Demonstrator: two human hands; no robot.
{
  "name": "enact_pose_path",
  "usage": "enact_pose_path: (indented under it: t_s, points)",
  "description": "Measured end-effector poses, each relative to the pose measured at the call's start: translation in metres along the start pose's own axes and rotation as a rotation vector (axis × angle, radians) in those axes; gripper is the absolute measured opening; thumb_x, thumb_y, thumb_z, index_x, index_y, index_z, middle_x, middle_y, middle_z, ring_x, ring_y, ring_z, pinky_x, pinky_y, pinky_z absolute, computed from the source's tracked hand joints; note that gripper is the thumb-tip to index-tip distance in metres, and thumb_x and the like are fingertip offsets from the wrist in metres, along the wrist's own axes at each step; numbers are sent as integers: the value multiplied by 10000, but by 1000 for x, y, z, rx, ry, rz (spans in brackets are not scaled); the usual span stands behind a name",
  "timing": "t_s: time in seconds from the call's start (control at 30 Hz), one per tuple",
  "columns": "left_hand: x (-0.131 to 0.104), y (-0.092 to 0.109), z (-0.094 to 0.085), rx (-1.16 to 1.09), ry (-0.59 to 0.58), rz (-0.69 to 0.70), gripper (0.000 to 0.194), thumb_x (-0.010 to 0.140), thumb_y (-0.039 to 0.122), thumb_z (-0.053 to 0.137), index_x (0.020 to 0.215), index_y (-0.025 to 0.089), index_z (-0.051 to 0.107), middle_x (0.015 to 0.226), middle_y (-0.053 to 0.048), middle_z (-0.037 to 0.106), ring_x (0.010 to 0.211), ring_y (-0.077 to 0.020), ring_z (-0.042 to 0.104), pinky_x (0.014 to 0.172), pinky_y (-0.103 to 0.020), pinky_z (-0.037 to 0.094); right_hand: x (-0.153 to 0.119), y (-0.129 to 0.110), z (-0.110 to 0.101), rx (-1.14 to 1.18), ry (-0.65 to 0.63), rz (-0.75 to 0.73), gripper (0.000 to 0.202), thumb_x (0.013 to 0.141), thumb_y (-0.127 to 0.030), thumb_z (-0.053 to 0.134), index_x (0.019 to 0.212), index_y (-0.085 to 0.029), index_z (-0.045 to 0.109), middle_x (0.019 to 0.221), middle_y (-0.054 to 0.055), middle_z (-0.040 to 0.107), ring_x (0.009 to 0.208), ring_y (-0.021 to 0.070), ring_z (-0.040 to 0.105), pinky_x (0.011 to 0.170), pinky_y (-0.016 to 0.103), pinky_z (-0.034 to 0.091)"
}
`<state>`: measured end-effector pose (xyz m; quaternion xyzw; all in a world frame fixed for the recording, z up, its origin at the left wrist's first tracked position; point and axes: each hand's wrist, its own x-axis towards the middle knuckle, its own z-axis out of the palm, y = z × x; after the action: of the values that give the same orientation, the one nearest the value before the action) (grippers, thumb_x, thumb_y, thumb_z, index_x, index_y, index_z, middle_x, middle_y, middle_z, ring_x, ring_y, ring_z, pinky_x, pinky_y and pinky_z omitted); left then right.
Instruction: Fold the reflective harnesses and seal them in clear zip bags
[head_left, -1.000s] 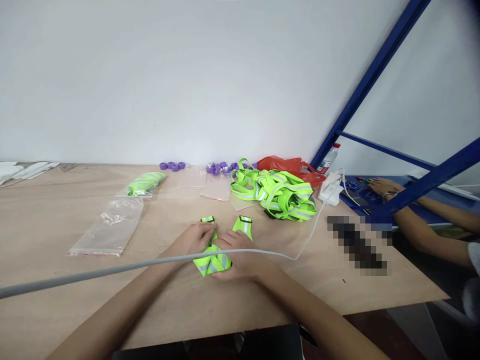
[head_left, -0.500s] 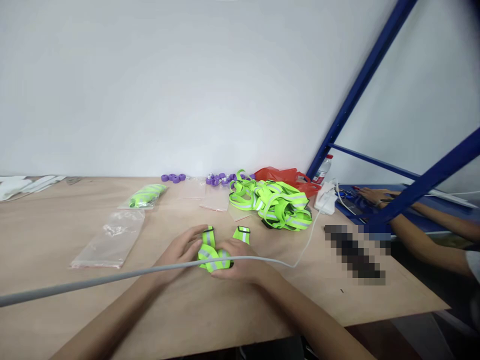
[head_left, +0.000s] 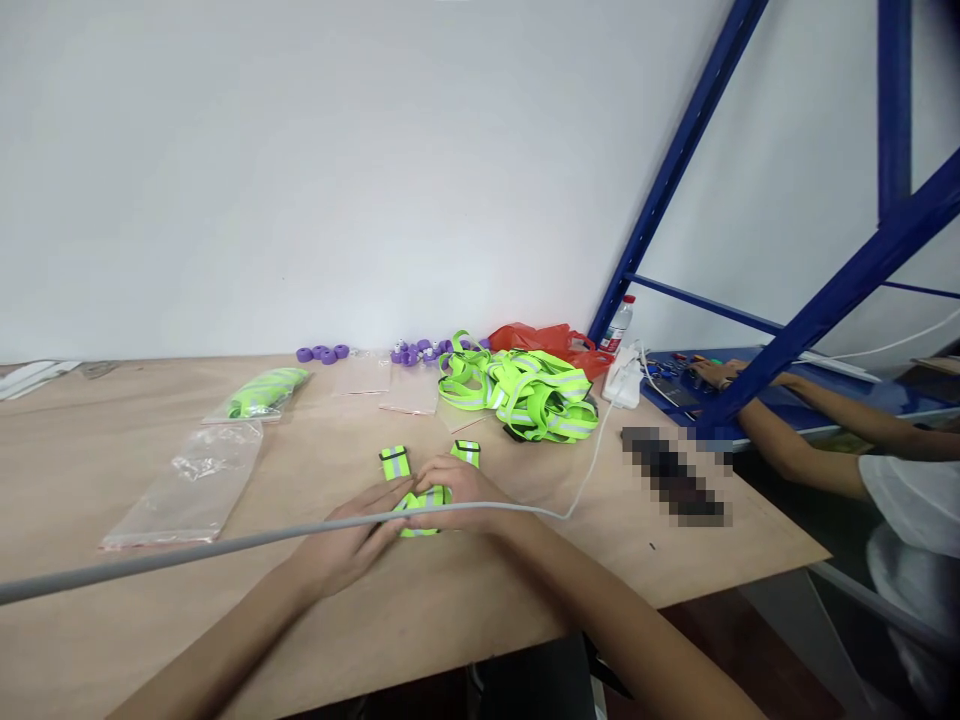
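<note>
Pale wooden table [head_left: 360, 630]: left hand [head_left: 343, 548] and right hand [head_left: 466, 487] hold a partly folded lime reflective fabric strap [head_left: 433, 496]; one lime fabric bundle [head_left: 271, 390] lies bagged, a tangled lime strap heap [head_left: 541, 388] unbagged

Bare hands [head_left: 459, 492], bare slender forearms [head_left: 592, 590]

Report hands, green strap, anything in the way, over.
Left hand, right hand: both on green strap. Strap partly covered, two black-trimmed ends showing. Pale cable crosses view in front of hands.
</note>
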<state>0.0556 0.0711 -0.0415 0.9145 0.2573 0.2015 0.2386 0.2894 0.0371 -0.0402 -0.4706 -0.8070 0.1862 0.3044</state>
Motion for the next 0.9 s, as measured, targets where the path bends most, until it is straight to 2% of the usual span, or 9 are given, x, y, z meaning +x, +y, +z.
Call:
enact_pose_path:
  t_s: [0.1,0.17,0.23,0.3,0.43,0.53,0.67,0.77,0.9]
  points:
    - [-7,-5,-11,-23,110,-92,409,994,432,483,1332,235,600,1386,-111,616,1251,-289,599,1059,-452,496,-2,2,2,47,27,-26,388,687,-443,891,931,-191,725,971,25,683,889,176,653,789,282,509]
    - [-10,-7,-14,-58,195,-233,402,922,518,586,1172,208,635,1180,-110,683,1034,-274,678,871,-405,584,-4,3,2,51,35,-33,408,674,-454,895,936,-193,721,949,24,672,882,183,644,775,289,506]
    - [-9,-5,-13,-103,240,-356,387,852,561,658,985,200,616,942,-61,682,802,-232,678,683,-344,583,-5,2,3,30,43,-33,447,662,-478,894,956,-196,709,943,25,668,871,191,639,763,299,504]
    - [-5,0,-8,-182,240,-398,347,853,542,655,884,203,584,841,-27,662,719,-205,660,637,-318,560,-5,2,3,2,45,-42,470,653,-492,894,954,-194,690,921,23,664,848,195,632,746,306,499]
    - [9,13,2,-320,258,-343,240,889,443,618,932,209,591,930,-32,696,814,-200,692,719,-316,579,-5,0,2,-10,25,-22,447,648,-477,900,882,-190,651,891,22,656,839,197,627,750,311,487]
    - [17,13,8,-280,273,-303,225,906,405,604,1026,216,578,960,-40,696,840,-202,702,719,-317,596,-6,-3,1,29,3,61,492,645,-461,904,965,-204,633,985,35,676,933,219,640,808,331,486]
    - [15,7,11,21,217,-128,230,989,331,476,1063,215,661,1305,-116,650,1096,-260,681,849,-384,598,-7,-9,-2,106,-18,199,675,621,-418,915,1170,-236,567,1125,43,674,1022,239,653,833,343,493]
    - [10,9,11,233,133,24,311,1013,304,428,1133,225,704,1306,-103,681,1198,-298,640,1020,-471,529,-7,-9,-4,132,-14,210,724,591,-412,930,1190,-237,562,1123,39,683,1006,239,661,830,338,498]
    - [3,26,5,347,60,115,450,978,341,503,1411,236,572,1441,-82,595,1373,-347,490,1128,-527,431,-6,0,-1,134,-38,184,834,561,-455,944,1264,-241,550,1150,50,687,1019,254,669,845,350,516]
